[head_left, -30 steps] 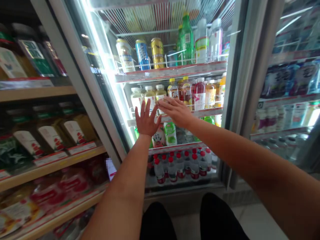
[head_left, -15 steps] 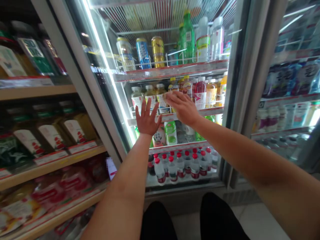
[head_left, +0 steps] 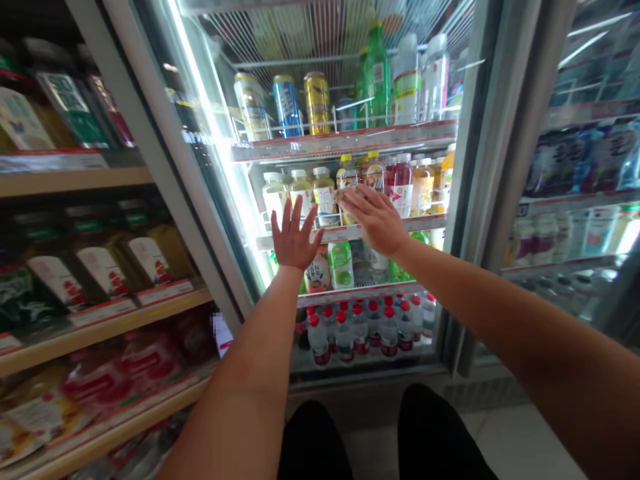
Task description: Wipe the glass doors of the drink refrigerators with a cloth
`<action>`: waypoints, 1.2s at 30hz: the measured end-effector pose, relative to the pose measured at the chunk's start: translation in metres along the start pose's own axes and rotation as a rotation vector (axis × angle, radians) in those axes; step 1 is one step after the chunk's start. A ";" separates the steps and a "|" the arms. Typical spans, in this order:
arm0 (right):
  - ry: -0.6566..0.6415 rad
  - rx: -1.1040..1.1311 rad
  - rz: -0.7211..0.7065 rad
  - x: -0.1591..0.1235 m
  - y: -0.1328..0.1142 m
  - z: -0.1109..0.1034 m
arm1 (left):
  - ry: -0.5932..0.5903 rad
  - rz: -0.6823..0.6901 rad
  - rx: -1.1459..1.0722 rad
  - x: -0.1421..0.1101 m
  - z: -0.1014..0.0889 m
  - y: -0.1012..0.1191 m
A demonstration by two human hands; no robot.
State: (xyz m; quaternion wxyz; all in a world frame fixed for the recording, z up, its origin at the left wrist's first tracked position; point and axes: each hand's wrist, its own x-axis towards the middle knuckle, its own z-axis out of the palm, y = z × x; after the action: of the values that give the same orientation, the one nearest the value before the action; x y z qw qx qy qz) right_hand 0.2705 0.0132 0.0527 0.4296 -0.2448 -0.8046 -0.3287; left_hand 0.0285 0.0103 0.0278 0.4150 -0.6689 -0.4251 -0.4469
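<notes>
My left hand [head_left: 295, 240] is held up flat with its fingers spread, against the glass door [head_left: 213, 180] of a lit drinks cooler. To its right, my right hand [head_left: 375, 217] lies flat and slanted on the glass, fingers stretched out and close together, pointing left. A small brownish patch shows along its fingertips, too unclear to name. Behind the glass near my hands stand juice bottles [head_left: 325, 193] and a bottle with a red drink [head_left: 401, 183]. A green carton [head_left: 341, 267] sits on the shelf below.
Beer cans [head_left: 317, 103] and a green bottle [head_left: 379, 77] fill the cooler's upper shelf. Small water bottles [head_left: 345, 340] with red caps stand at the bottom. Shelves with bottles [head_left: 103, 270] are on the left. A metal door frame [head_left: 493, 160] runs down the right.
My right hand has shifted slightly right and down across the glass, uncovering more of the bottles behind it. My left hand has stayed in place.
</notes>
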 end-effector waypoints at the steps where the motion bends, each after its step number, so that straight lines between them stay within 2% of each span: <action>1: -0.016 0.003 -0.034 -0.003 -0.002 0.001 | 0.003 -0.002 -0.003 0.000 0.000 0.000; 5: -0.165 0.024 -0.250 -0.010 -0.006 0.004 | -0.009 -0.022 -0.021 0.000 0.000 0.001; 7: -0.132 0.008 -0.198 -0.007 0.000 0.001 | -0.011 -0.020 -0.017 0.000 -0.001 0.001; 10: 0.007 -0.038 -0.015 -0.002 0.010 -0.002 | -0.001 0.001 0.004 -0.001 0.000 0.000; 12: 0.029 -0.046 0.017 -0.003 0.010 -0.002 | 0.005 0.010 0.020 -0.001 0.000 -0.001; 17: -0.188 0.015 -0.289 -0.010 0.001 -0.001 | -0.002 -0.005 -0.008 0.000 0.000 -0.001; 18: -0.197 0.014 -0.306 -0.007 0.002 -0.003 | -0.003 -0.007 -0.011 0.000 0.000 0.000; 19: -0.176 0.004 -0.276 -0.004 0.004 -0.004 | -0.002 -0.006 -0.007 0.000 0.000 0.000; 23: 0.013 -0.064 0.010 0.004 0.015 -0.009 | 0.006 0.007 0.013 -0.001 -0.001 0.001; 24: 0.024 -0.069 0.028 0.003 0.015 -0.009 | 0.007 0.006 0.008 -0.001 -0.002 0.001; 26: -0.027 -0.057 -0.050 -0.003 0.012 -0.007 | 0.007 0.000 -0.006 0.000 -0.002 0.002; 29: -0.158 -0.010 -0.255 -0.006 0.009 -0.007 | 0.002 -0.007 -0.017 0.000 -0.001 0.001; 30: -0.166 0.000 -0.271 -0.004 0.010 -0.008 | -0.001 -0.009 -0.020 0.000 -0.001 0.001; 31: -0.142 0.002 -0.240 -0.001 0.012 -0.008 | -0.004 -0.012 -0.023 -0.001 -0.001 0.001; 35: 0.107 -0.025 0.068 0.008 0.014 -0.001 | -0.009 -0.019 -0.030 -0.001 -0.001 0.001; 36: 0.127 -0.026 0.087 0.006 0.011 0.002 | -0.008 -0.019 -0.027 -0.001 -0.001 0.001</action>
State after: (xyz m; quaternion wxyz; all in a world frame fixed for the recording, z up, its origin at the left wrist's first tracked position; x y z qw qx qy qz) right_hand 0.2738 0.0228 0.0605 0.4903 -0.2640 -0.7601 -0.3351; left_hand 0.0290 0.0092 0.0269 0.3999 -0.6723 -0.4270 -0.4537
